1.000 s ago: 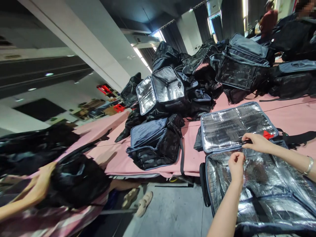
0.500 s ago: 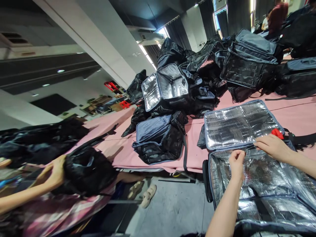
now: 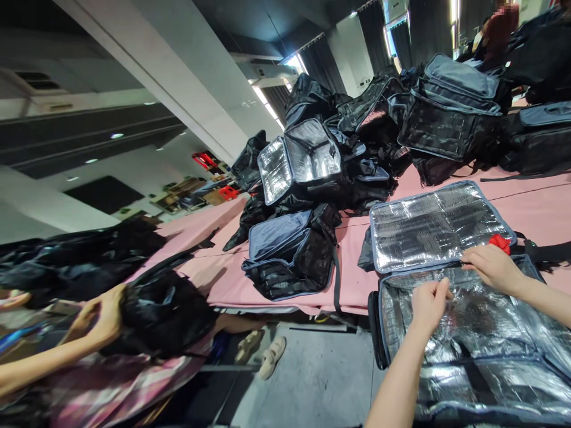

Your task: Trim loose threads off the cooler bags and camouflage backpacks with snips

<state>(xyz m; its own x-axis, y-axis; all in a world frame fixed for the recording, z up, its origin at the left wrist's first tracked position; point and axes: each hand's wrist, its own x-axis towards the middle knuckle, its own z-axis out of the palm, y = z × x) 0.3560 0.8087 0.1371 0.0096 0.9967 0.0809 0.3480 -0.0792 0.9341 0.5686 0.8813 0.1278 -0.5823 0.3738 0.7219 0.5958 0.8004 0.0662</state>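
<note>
An insulated bag (image 3: pixel 473 315) with a silver foil lining lies open before me, its foil-lined lid (image 3: pixel 439 223) folded back on the pink table. Over the bag's upper edge, my left hand (image 3: pixel 429 304) is closed with thumb and fingers pressed together; whatever it pinches is too small to make out. Just right of it, my right hand (image 3: pixel 494 268) is also closed in a pinch, beside the blue-trimmed seam between lid and bag. A small red thing (image 3: pixel 499 242) shows at the back of my right hand; its kind is unclear.
Another open bag (image 3: pixel 292 252) stands on the pink table (image 3: pixel 352 276) to the left. Behind it several black bags are piled, one showing a foil lining (image 3: pixel 312 148). At the left, a co-worker's hand (image 3: pixel 100 318) holds a black bag (image 3: pixel 167 312). Grey floor (image 3: pixel 330 368) lies below.
My left hand has turned slightly and dropped a little, with its fingers curled tighter. My right hand stays pinched near the seam. The view has shifted slightly.
</note>
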